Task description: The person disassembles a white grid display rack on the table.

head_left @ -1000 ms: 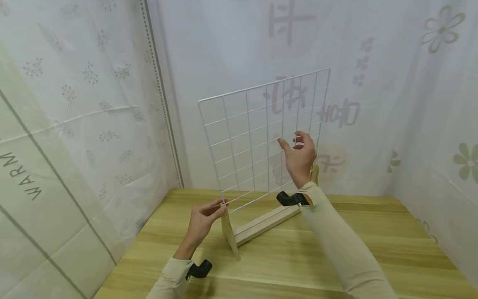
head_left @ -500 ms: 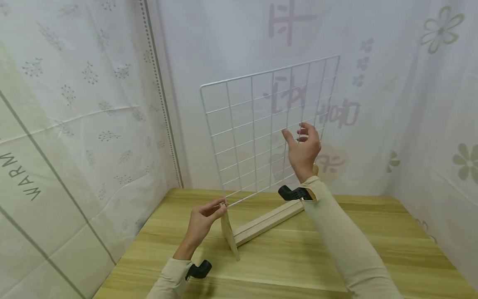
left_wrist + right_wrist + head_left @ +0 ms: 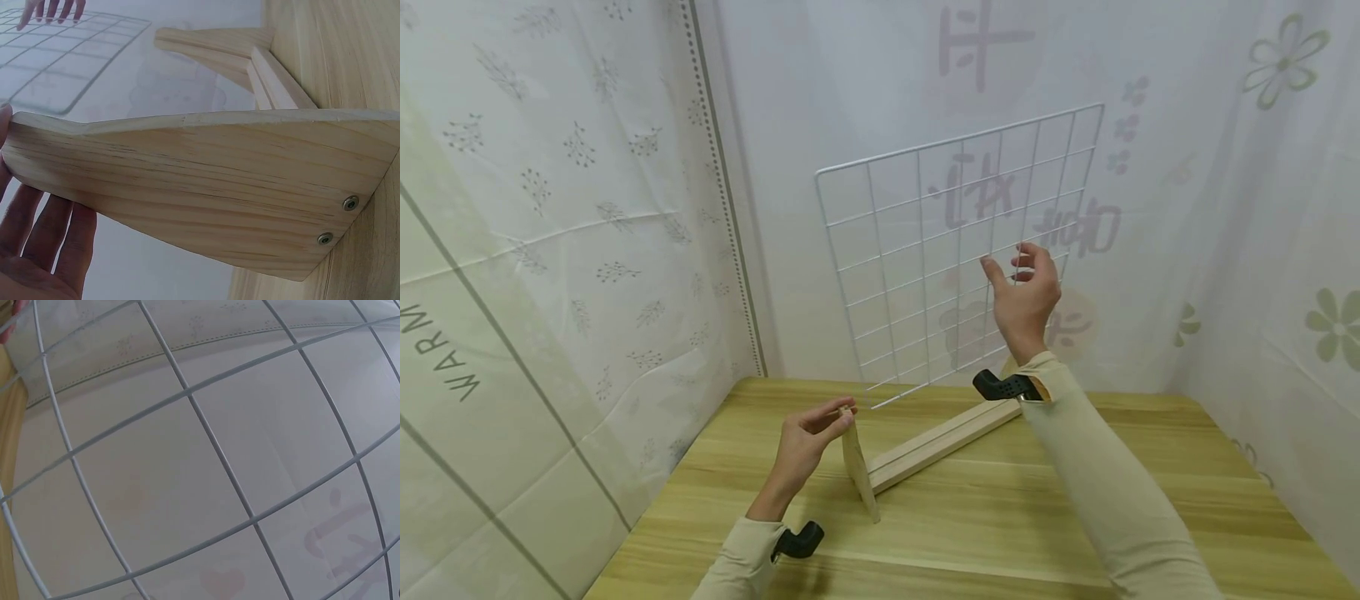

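My right hand (image 3: 1026,300) grips a white wire grid panel (image 3: 917,151) by its right part and holds it up, tilted, off the table. Grid wires (image 3: 189,392) fill the right wrist view, where that hand is out of sight. On the table stands a wooden stand with two side boards joined by a crossbar (image 3: 940,446). My left hand (image 3: 805,442) pinches the top of the near side board (image 3: 859,467). Two screw heads (image 3: 350,203) show on this board in the left wrist view. The grid's lower left corner hangs apart from it.
The wood-grain table (image 3: 970,525) extends around the stand. Printed curtains (image 3: 850,83) hang behind and on both sides. The far side board (image 3: 206,47) of the stand is partly hidden behind my right arm in the head view.
The grid has risen and shifted right with my right hand, and its lower left corner has come away from the near board's top. My left hand has stayed there.
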Tool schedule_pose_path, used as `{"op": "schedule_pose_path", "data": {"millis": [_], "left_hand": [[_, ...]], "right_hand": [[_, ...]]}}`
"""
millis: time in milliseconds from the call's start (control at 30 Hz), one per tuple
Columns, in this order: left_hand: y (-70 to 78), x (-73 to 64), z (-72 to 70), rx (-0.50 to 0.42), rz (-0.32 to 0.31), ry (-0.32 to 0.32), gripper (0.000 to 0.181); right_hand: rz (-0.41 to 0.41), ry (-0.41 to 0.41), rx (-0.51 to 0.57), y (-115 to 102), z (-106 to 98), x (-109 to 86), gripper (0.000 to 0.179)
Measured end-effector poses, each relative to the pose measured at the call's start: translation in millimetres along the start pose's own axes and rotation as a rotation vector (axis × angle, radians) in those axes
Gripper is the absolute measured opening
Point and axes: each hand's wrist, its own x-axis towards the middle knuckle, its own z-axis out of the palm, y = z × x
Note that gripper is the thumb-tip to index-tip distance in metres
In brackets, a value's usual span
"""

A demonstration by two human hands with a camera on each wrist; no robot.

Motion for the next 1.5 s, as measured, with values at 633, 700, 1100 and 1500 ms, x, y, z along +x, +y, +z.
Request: {"op": "schedule_pose_path", "data": {"millis": [633, 700, 1100, 1500], "left_hand": [[-2.0, -0.6, 0.5, 0.002, 0.013, 0.000, 0.039], [-2.2, -0.8, 0.7, -0.001, 0.011, 0.003, 0.038], [-2.5, -1.1, 0.6, -0.004, 0.006, 0.002, 0.036], [-1.8, -0.3, 1.0, -0.004, 0.001, 0.006, 0.035]], "right_hand": [[-0.112, 0.006, -0.099, 23.5, -36.2, 9.2, 0.051], [-0.122, -0.001, -0.113, 25.7, -40.5, 10.4, 0.051], [-0.172, -0.052, -0.211, 40.0, -65.5, 14.7, 0.051], [-0.230, -0.102, -0.311, 61.0, -85.7, 18.0, 0.049]]}}
